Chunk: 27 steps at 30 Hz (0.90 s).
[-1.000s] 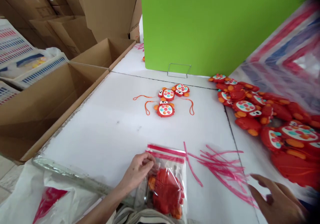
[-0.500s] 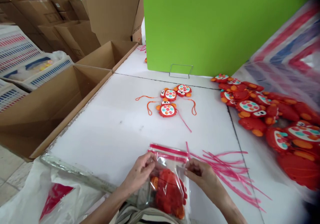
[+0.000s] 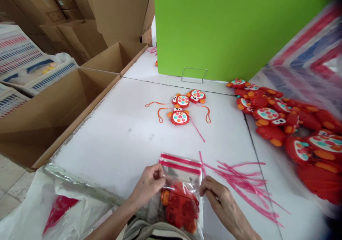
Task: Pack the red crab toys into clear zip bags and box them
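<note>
A clear plastic bag (image 3: 180,174) with pink bands across its top lies at the table's near edge. Inside it is a red toy (image 3: 181,206) with an orange part, back side up. My left hand (image 3: 151,183) pinches the bag's left edge below the bands. At the right edge of the bag, my right hand (image 3: 217,193) has its fingers closed on the bag's side. Pink strips (image 3: 248,183) are spread just right of my right hand. Farther up, three red crab-like toys (image 3: 180,117) with orange loops rest on the white table.
Many red toys (image 3: 267,113) are heaped along the right side. A green panel (image 3: 227,29) stands at the back with a wire stand (image 3: 194,75) before it. Open cardboard boxes (image 3: 77,90) and white baskets (image 3: 53,79) are at left.
My right hand has moved slightly down and right along the bag's edge. The bag lies flatter, and its pink bands show more fully.
</note>
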Each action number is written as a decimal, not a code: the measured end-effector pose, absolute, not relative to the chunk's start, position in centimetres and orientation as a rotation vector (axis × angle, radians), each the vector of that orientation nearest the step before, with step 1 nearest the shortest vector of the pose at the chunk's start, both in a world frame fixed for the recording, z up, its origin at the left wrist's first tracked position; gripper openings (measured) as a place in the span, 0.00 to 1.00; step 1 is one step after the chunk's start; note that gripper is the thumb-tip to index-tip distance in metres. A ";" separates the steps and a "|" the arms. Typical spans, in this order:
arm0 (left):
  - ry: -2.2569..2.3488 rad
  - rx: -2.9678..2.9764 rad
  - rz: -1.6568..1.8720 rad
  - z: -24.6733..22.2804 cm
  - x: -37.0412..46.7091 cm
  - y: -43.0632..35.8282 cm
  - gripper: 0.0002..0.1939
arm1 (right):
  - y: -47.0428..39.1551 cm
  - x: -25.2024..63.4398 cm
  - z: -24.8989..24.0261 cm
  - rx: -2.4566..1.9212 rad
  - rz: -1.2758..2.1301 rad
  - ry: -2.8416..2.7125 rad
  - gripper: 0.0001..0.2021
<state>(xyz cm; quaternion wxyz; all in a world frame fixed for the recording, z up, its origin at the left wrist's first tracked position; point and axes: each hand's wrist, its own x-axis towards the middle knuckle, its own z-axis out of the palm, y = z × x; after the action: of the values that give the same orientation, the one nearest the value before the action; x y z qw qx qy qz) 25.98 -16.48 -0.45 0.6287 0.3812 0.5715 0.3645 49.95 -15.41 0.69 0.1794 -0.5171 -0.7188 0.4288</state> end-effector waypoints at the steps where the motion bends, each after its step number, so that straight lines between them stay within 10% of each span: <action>1: 1.314 0.853 0.844 -0.1 25.5 -16.5 0.08 | -15.2 50.0 0.9 -1.463 1.160 -2.069 0.12; 10: 1.884 1.139 2.269 8.8 17.1 -14.9 0.09 | -5.7 46.8 1.3 -1.521 0.509 -2.350 0.18; 18: 1.476 2.255 0.789 -2.9 28.7 -17.7 0.17 | 4.3 39.6 0.6 -1.418 0.408 -2.463 0.32; 27: 1.517 2.480 0.669 -7.1 30.8 -17.6 0.05 | -0.6 42.2 2.8 -1.428 1.058 -2.002 0.20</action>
<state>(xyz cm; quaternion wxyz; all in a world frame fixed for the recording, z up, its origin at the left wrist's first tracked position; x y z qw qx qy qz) 30.80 -17.60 -7.13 0.0790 0.8288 0.5068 0.2236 42.24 -0.62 2.80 0.2304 -0.5190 -0.7278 0.3845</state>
